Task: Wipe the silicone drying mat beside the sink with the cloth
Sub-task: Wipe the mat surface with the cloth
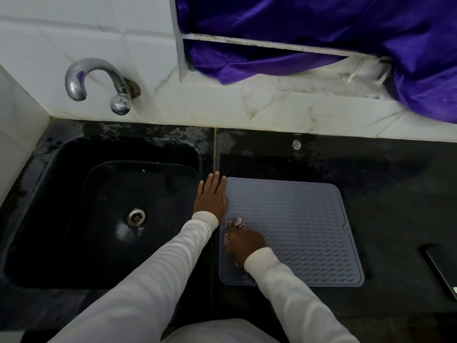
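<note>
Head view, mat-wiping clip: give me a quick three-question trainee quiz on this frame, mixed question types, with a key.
1. True or false: the left hand lies flat with straight fingers at the left edge of the drying mat.
2. Where on the mat is the right hand working the cloth? A) far right corner B) near left part C) off the mat, in the sink
3. Fill in: the dark flat device at the right edge of the counter looks like a ____.

Key: 1 true; 2 B; 3 phone.
</note>
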